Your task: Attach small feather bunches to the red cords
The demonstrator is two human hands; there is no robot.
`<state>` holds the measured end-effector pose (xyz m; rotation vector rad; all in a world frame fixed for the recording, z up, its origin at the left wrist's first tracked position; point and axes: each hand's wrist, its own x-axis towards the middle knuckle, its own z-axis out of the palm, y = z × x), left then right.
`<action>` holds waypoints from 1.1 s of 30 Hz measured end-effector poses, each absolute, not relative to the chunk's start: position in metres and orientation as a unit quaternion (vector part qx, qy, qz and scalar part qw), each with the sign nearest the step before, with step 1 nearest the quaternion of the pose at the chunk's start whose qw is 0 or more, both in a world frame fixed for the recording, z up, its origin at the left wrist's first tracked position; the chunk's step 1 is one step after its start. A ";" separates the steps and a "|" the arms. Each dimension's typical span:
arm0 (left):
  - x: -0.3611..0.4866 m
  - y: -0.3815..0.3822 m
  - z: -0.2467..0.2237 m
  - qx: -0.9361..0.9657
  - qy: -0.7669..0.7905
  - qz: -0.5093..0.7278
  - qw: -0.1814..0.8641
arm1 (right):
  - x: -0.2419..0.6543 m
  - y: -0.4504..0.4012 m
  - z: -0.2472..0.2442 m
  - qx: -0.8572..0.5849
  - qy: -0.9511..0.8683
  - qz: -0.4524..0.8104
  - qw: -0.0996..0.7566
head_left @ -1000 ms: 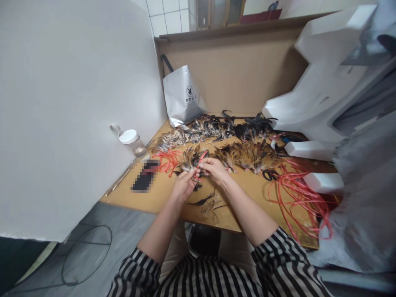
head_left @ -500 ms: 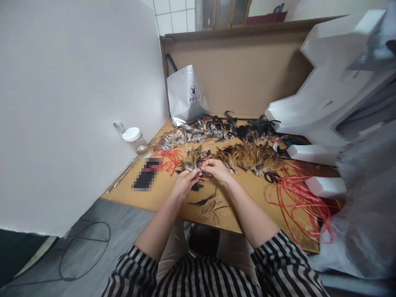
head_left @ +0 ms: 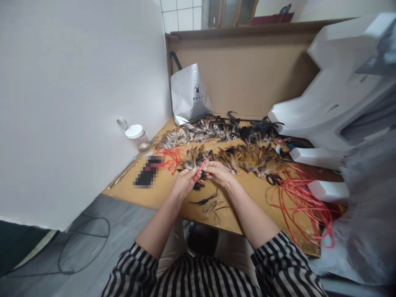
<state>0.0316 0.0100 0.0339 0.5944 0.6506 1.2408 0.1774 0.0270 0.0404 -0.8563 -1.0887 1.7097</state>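
My left hand [head_left: 185,182] is closed in a pinch on a short red plastic strip [head_left: 201,167] above the near middle of the table. Whether feather quills are also in its fingers, I cannot tell. My right hand [head_left: 218,172] pinches at the same strip, its fingertips close to those of the left. Just behind my hands lies a tuft of brown and black feathers [head_left: 194,156]. A few loose thin feathers [head_left: 212,204] lie on the table between my forearms.
Brown feather bundles [head_left: 253,159] and speckled ones [head_left: 198,131] lie in rows across the table [head_left: 139,198]. Red strips [head_left: 297,202] and black-handled scissors [head_left: 272,179] are at right. A lidded jar [head_left: 137,138], a pixelated dark object [head_left: 148,173], a silver bag [head_left: 188,95] and white foam [head_left: 328,74] stand around.
The red strip now shows longer and slants up between my hands. My right hand has shifted slightly to the right. The whole view has moved a little.
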 end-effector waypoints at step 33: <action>0.032 0.005 0.038 0.312 0.328 0.594 0.665 | 0.172 0.026 0.043 -0.362 -0.425 0.679 0.476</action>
